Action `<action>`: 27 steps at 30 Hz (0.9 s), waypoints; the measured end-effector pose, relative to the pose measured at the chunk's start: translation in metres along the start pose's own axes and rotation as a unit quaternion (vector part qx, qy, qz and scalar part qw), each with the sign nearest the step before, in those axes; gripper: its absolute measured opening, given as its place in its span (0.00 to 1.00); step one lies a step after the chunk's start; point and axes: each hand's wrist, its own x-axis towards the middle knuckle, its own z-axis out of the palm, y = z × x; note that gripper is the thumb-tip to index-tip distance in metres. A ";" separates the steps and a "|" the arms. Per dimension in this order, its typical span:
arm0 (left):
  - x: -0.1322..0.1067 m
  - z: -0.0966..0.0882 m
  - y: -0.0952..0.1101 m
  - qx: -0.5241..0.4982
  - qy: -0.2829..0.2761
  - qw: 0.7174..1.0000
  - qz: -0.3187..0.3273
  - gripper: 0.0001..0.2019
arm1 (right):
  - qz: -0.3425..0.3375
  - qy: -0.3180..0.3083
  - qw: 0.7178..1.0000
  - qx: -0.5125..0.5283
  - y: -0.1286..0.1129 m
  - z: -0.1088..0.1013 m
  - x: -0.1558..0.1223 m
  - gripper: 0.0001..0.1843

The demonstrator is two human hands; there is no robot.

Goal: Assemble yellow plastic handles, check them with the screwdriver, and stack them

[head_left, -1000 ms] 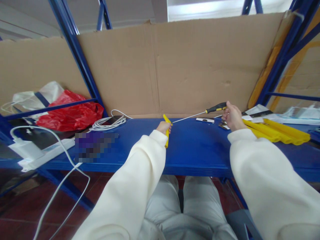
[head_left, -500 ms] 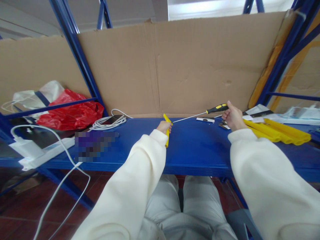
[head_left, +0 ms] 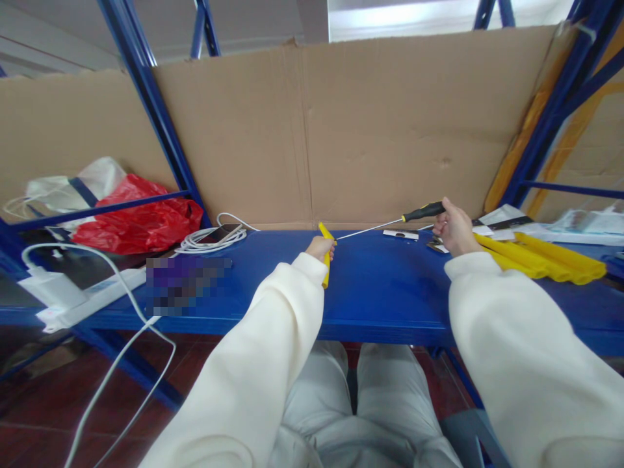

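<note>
My left hand (head_left: 320,247) is closed around the middle of a yellow tube-like piece (head_left: 326,278), whose two ends stick out above and below my fingers. In my right hand (head_left: 454,226) is the end of the black-and-yellow handle of a screwdriver (head_left: 423,211). Its long metal shaft slopes down to the left, and the tip meets the side of the yellow piece by my left fingers. My hand hides the exact contact. Both hands are over the blue tabletop (head_left: 390,292).
Several yellow tubes (head_left: 560,257) lie to the right, beside papers. A small white strip (head_left: 400,234) rests near the back. On the left are a coiled white cable (head_left: 209,240), a power strip (head_left: 92,302) and a red plastic bag (head_left: 141,214). Cardboard (head_left: 390,130) stands behind.
The screwdriver handle has turned about its own axis, so its yellow marks no longer face me the same way. My left hand and the yellow piece have stayed put.
</note>
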 end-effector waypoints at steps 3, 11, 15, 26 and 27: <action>0.000 0.000 0.000 -0.002 -0.007 1.000 0.006 0.12 | 0.010 0.001 1.000 -0.004 -0.001 0.001 0.000 0.26; 0.002 -0.001 -0.001 -0.003 -0.002 1.000 0.005 0.11 | 0.010 0.001 1.000 0.021 0.002 0.002 0.001 0.30; 0.003 0.000 -0.001 -0.003 -0.003 1.000 0.005 0.13 | 0.024 -0.011 0.999 0.037 0.001 0.001 0.003 0.31; 0.004 -0.001 -0.002 -0.001 0.004 1.000 0.009 0.11 | 0.041 -0.039 0.997 0.045 -0.011 0.004 -0.005 0.22; 0.004 0.000 -0.002 -0.001 0.004 1.000 0.010 0.11 | 0.043 -0.044 0.997 0.044 -0.012 0.004 -0.006 0.20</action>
